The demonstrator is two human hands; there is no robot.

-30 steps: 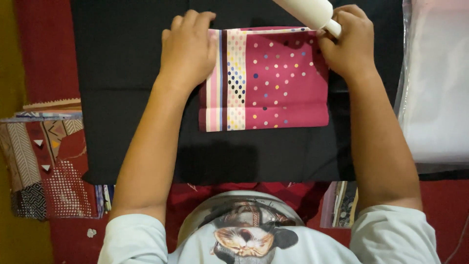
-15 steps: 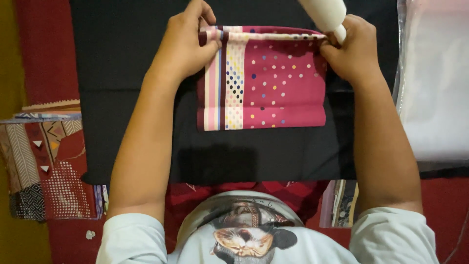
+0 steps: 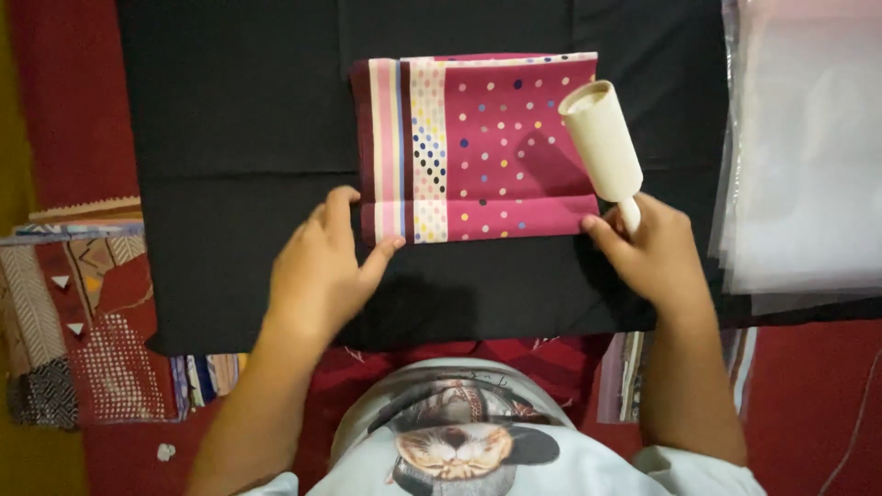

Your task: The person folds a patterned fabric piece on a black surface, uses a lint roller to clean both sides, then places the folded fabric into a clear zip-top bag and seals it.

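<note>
My left hand (image 3: 317, 271) lies loosely spread on the black cloth-covered work surface (image 3: 230, 138), fingertips touching the near left corner of the folded magenta polka-dot fabric with striped edge (image 3: 478, 147). I judge we are mid-fold; next needs both near corners pinched evenly. My right hand (image 3: 652, 253) is closed around the cream cylindrical lint roller (image 3: 604, 138), fingertips at the near right corner.

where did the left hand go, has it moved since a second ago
Yes. The left hand has come from the far edge of the folded pink dotted cloth to its near left corner, toward the person, over the black cloth.
</note>
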